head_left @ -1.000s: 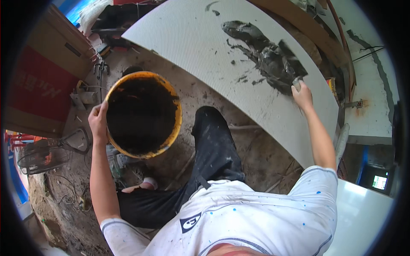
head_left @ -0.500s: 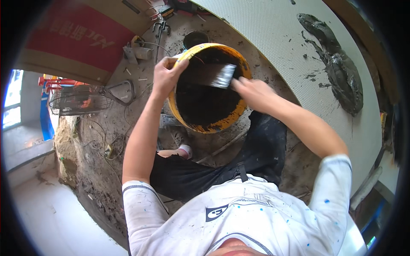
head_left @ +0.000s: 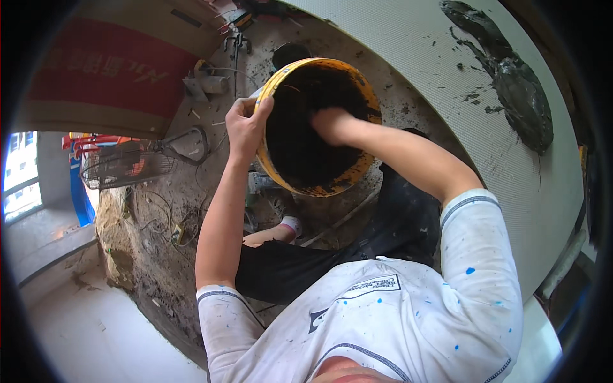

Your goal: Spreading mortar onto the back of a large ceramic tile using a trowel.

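A yellow-rimmed bucket [head_left: 273, 168] holds dark, thick material and stands in the middle of the view. My left hand [head_left: 246, 127] grips its left rim, thumb over the edge. My right hand [head_left: 333, 125] is down inside the bucket, curled and blurred; whatever it holds is hidden in the dark. To the right, a large pale ribbed board [head_left: 511, 185] carries a long smear of wet grey mortar [head_left: 520, 96].
A brown and red cardboard box [head_left: 105, 70] fills the upper left. Below it lie a wire-caged tool [head_left: 124, 169] and cables. A small dark bucket [head_left: 287, 54] and metal pieces [head_left: 211, 82] sit on the dirty floor [head_left: 399, 105] behind the yellow bucket.
My right hand left the mortar on the board and carried a metal trowel to the bucket. It has since sunk deeper inside, hiding the blade. The whole view has shifted.
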A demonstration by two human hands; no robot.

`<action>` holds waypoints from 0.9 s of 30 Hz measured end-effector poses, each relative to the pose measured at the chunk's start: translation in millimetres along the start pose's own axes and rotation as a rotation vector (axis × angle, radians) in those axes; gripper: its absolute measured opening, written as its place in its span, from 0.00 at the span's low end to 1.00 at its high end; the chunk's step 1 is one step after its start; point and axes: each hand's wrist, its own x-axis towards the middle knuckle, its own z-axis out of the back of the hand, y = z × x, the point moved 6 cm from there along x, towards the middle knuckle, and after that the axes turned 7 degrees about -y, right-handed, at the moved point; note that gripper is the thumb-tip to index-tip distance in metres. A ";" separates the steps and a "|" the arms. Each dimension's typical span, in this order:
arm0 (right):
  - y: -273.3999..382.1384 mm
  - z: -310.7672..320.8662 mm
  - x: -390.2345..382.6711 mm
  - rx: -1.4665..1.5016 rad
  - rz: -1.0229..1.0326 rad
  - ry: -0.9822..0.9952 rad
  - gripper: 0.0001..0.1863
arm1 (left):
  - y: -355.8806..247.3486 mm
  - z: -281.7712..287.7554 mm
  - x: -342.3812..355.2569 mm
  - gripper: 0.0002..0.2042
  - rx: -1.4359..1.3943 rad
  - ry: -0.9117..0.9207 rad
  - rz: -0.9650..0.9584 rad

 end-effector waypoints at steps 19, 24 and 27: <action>-15.3 -104.5 -9.4 -0.060 0.041 -0.844 0.16 | -27.7 -109.9 -20.8 0.23 0.140 0.300 -0.188; 17.6 -63.7 -31.0 -0.208 0.132 0.152 0.19 | -1.4 -33.1 -18.5 0.19 0.130 0.163 -0.119; 7.1 3.8 -26.3 -0.211 0.156 0.327 0.22 | -9.8 -22.1 -22.7 0.19 0.116 0.132 -0.113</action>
